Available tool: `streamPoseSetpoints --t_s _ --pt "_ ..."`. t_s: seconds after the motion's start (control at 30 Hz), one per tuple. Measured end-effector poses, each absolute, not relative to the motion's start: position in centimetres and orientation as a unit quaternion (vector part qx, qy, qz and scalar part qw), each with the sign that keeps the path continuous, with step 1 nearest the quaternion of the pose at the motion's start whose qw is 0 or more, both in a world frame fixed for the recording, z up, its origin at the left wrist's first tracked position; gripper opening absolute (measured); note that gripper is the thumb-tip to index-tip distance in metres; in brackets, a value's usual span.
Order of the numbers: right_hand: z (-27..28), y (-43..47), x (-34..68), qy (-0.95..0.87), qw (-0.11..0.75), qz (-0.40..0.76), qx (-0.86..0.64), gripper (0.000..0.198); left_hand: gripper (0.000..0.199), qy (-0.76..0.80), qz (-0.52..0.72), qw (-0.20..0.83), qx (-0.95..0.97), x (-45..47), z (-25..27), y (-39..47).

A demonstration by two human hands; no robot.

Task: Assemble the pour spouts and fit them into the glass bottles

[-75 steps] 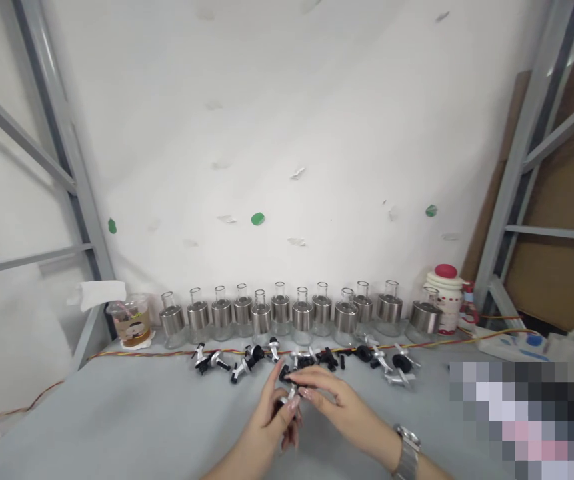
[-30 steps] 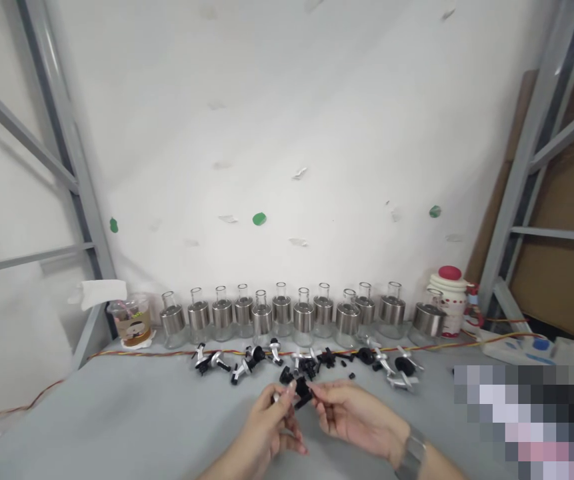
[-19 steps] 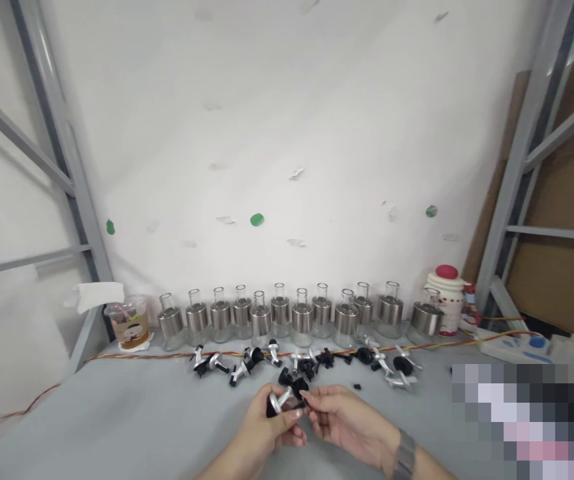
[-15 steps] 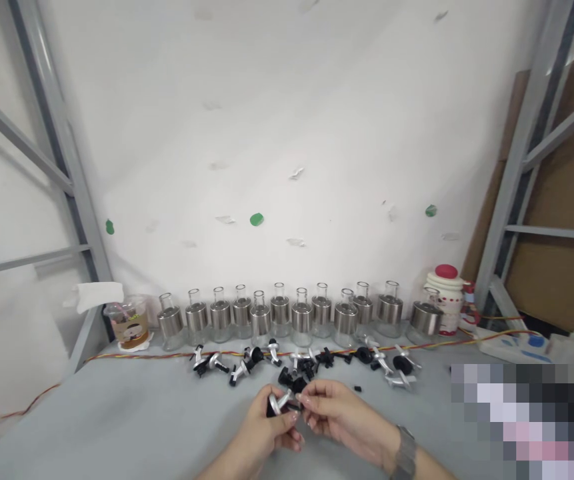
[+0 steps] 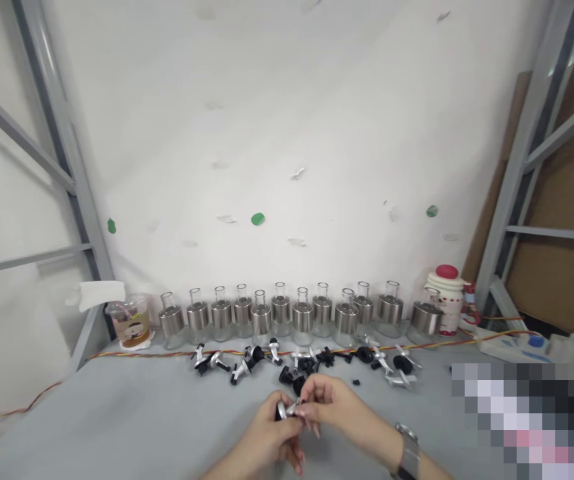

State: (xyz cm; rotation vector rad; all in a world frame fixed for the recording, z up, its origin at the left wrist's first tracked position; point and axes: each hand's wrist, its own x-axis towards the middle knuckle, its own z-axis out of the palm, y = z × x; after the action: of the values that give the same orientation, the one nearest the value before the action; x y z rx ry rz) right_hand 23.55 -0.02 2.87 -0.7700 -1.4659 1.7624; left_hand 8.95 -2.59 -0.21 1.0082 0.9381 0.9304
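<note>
My left hand (image 5: 279,430) is closed around a silver pour spout (image 5: 291,408) with a black base, just above the grey table. At the spout's tip, my right hand (image 5: 324,403) pinches with thumb and fingers, which hide that end. Whether a small cap sits between those fingers cannot be made out. Beyond the hands lie several loose silver-and-black pour spouts (image 5: 241,371) and black fittings (image 5: 285,375). A tiny black piece (image 5: 356,382) rests to the right of them.
Several glass bottles with metal sleeves (image 5: 261,319) line the wall. A drink cup (image 5: 131,327) stands left, a white jar with a red lid (image 5: 447,300) right. Twisted wires (image 5: 167,354) cross the grey table (image 5: 131,413) toward a power strip (image 5: 509,345).
My right hand has shifted slightly left and up, turning over the spout's tip. The spout has tilted in my left hand, and its tip is now more covered.
</note>
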Motion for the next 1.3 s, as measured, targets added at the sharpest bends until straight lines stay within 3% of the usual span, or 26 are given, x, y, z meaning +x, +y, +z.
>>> streamPoseSetpoints --t_s 0.27,0.8,1.3 --pt "3.7 -0.6 24.4 -0.375 0.343 0.803 -0.312 0.012 0.042 0.369 0.435 0.595 0.566 9.3 -0.5 -3.1" --pt "3.9 -0.3 24.7 -0.308 0.314 0.84 -0.317 0.011 0.039 0.327 0.445 0.63 0.545 9.0 -0.6 -2.8" --pt "3.7 -0.5 24.6 -0.247 0.304 0.86 -0.328 0.013 0.039 0.359 0.446 0.569 0.59 9.1 0.2 -3.4"
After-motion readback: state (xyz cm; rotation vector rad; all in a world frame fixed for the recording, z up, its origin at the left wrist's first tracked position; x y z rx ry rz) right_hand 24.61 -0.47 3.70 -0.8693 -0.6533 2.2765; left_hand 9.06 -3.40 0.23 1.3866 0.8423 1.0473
